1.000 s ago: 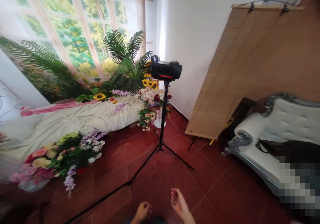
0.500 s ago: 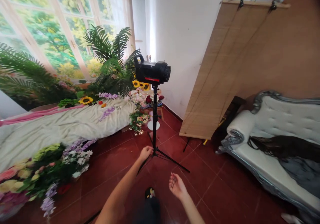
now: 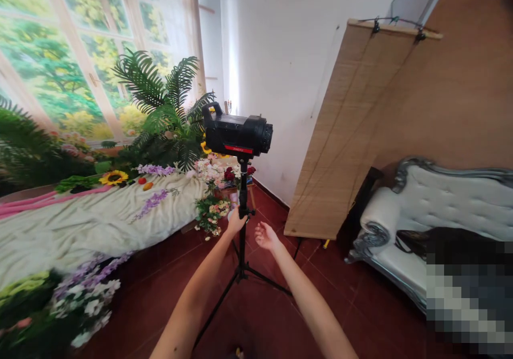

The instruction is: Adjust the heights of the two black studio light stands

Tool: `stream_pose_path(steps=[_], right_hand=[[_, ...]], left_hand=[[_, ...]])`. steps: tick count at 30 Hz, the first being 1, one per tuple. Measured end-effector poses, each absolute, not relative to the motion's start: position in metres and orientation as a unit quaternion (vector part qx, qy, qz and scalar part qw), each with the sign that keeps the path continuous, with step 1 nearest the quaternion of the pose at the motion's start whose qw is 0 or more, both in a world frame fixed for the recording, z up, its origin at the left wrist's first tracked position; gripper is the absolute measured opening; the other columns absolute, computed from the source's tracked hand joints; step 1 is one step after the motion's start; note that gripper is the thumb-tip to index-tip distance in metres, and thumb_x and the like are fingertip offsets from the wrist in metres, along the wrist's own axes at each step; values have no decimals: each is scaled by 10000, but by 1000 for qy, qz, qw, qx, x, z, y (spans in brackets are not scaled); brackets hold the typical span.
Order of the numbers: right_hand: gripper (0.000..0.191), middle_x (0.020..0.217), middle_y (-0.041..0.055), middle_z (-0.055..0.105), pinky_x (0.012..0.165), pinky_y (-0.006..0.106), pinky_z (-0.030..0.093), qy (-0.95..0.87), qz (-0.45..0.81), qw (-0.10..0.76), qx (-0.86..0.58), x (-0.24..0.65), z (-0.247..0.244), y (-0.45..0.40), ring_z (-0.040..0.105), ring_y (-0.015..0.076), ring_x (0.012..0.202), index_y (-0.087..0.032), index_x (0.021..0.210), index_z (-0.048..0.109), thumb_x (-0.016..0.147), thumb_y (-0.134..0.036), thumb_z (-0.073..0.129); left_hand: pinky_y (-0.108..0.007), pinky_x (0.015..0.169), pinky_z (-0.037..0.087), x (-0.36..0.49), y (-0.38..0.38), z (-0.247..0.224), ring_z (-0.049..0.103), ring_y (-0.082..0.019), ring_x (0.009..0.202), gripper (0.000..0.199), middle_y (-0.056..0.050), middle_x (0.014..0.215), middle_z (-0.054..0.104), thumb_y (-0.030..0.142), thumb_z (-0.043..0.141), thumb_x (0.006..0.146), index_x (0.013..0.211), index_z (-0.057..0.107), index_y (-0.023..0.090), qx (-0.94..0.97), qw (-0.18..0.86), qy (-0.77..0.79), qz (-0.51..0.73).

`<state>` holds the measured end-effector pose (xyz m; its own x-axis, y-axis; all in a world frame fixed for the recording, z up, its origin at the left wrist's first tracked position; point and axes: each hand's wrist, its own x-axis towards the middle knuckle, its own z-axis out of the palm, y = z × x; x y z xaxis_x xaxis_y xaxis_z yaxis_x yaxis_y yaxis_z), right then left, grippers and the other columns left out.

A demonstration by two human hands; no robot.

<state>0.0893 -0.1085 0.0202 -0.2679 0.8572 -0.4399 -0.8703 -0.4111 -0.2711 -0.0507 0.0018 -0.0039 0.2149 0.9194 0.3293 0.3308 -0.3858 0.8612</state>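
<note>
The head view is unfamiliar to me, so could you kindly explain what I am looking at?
Certainly. There is no robot here: a person wears one camera on their head, and it looks forward and down. The left hand grips the pole of a black stand. On top sits what looks like a lamp. The right hand is beside the pole, loosely curled, with nothing visible in it. To the left, a pale cloth bears a sunflower and purple flowers. A sofa is on the right.
</note>
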Motion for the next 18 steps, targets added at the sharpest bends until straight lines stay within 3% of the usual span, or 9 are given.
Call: stream_pose_path(steps=[6, 12, 18], right_hand=[[302, 476, -59, 442, 318, 129, 152, -50, 823, 501, -265, 88, 38, -48, 326, 40, 355, -180, 644, 439, 872, -372, 491], [428, 378, -104, 252, 305, 155, 111, -19, 844, 461, -273, 92, 37, -34, 195, 37, 318, -214, 533, 254, 874, -363, 465], [499, 374, -111, 202, 311, 157, 140, -25, 843, 475, -253, 98, 31, -32, 151, 23, 323, -219, 526, 140, 849, -318, 507]], left_hand=[[-286, 772, 462, -37, 20, -6, 603, -164, 827, 452, -26, 904, 623, 151, 685, 597, 1002, 488, 181, 683, 370, 443, 448], [-308, 766, 468, -33, 20, -15, 607, -170, 803, 425, -12, 873, 627, 211, 678, 612, 999, 505, 184, 672, 370, 426, 480], [-306, 781, 475, -16, 19, -26, 594, -157, 788, 370, 5, 826, 609, 163, 647, 594, 940, 515, 173, 590, 394, 445, 546]])
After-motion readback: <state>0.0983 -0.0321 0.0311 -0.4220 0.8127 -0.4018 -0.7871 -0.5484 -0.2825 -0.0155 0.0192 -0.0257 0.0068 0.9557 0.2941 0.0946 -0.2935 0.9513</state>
